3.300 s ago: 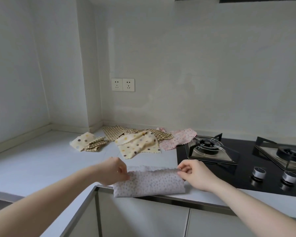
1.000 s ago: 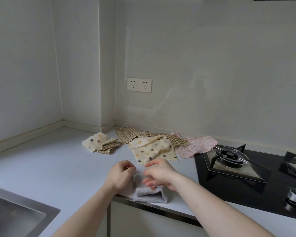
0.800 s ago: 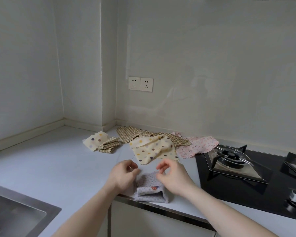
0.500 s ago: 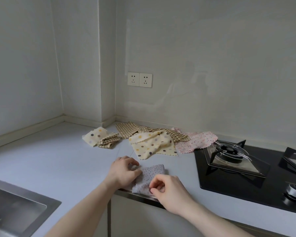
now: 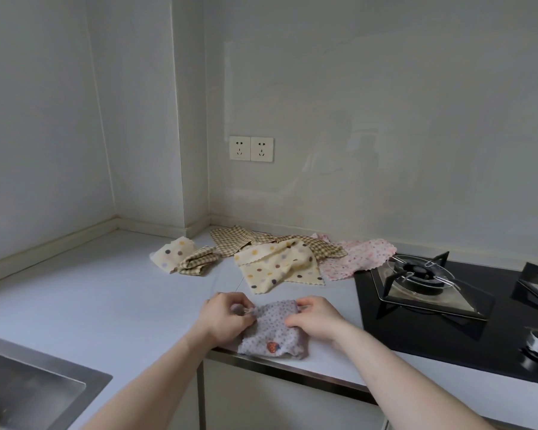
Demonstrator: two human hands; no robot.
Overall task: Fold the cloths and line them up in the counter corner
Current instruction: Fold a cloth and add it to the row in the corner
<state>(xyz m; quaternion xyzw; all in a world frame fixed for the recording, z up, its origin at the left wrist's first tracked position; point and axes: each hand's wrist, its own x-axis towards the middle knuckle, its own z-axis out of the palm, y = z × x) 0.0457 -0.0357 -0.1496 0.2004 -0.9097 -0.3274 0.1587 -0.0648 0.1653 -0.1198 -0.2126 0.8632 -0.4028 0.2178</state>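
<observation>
Head view: a small lilac dotted cloth (image 5: pixel 272 332) lies folded at the front edge of the surface (image 5: pixel 84 293), its near side hanging just over the lip. The left hand (image 5: pixel 225 318) pinches the cloth's far left corner between thumb and fingers; the right hand (image 5: pixel 316 318) is curled with fingertips pressing its right edge.

The cloth looks thin, light and limp, so it should crease easily but spring open if let go. The corners and folded edges seem the best places to hold.

Further back, near the wall corner, sit a folded yellow dotted cloth (image 5: pixel 171 254) touching a bunched checked cloth (image 5: pixel 199 262), then a loose heap: a checked cloth (image 5: pixel 230 242), a yellow dotted one (image 5: pixel 277 265) and a pink one (image 5: pixel 361 257) whose edge reaches the stove (image 5: pixel 448 321).

A sink (image 5: pixel 28 392) at the lower left shows nothing inside it.
</observation>
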